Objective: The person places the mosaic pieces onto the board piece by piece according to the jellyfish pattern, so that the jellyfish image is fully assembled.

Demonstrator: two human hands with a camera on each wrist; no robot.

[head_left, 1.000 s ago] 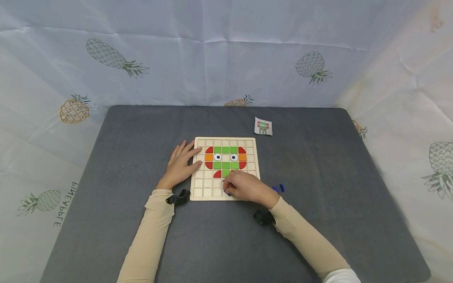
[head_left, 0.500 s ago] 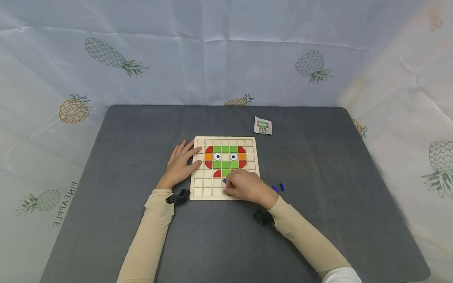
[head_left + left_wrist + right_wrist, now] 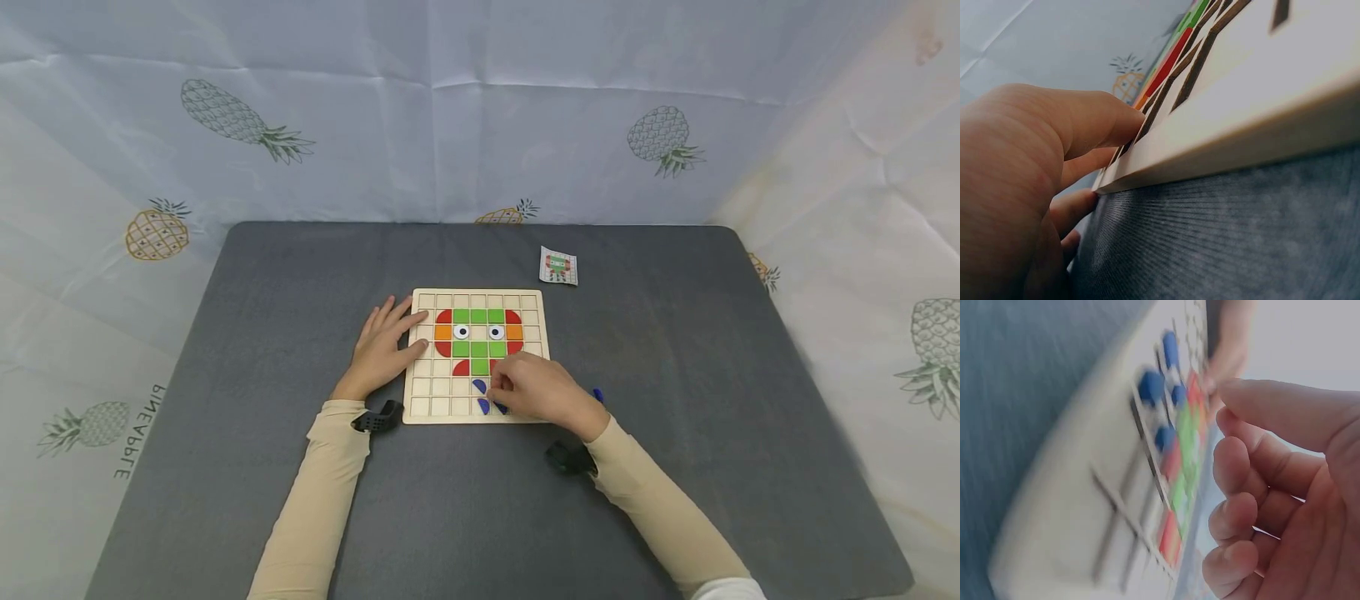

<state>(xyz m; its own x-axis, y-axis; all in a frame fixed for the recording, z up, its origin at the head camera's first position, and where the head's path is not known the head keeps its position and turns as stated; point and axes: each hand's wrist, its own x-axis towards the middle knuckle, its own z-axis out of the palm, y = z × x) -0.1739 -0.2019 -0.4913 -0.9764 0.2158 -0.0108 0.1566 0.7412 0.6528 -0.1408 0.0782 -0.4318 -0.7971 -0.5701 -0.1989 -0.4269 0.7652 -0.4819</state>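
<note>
A wooden grid board [image 3: 427,392] lies on the grey table and carries a face made of green, red and orange tiles [image 3: 478,333] with two eyes. Three blue pieces [image 3: 478,385] sit in its lower rows. My left hand [image 3: 384,348] rests flat on the board's left edge, fingers straight; the left wrist view shows the fingers [image 3: 1085,125] against the board's rim [image 3: 1241,119]. My right hand [image 3: 536,387] hovers over the board's lower right corner with loosely curled fingers. The right wrist view shows nothing between its fingers [image 3: 1241,512], and the blue pieces [image 3: 1150,386] lie beyond them.
A small picture card [image 3: 558,267] lies on the table behind the board's right corner. One loose blue piece [image 3: 597,394] shows on the mat just right of my right hand. A pineapple-print cloth surrounds the table.
My right hand has slid to the right off the board's lower middle, uncovering blue pieces in the lower rows. The left hand has stayed in place.
</note>
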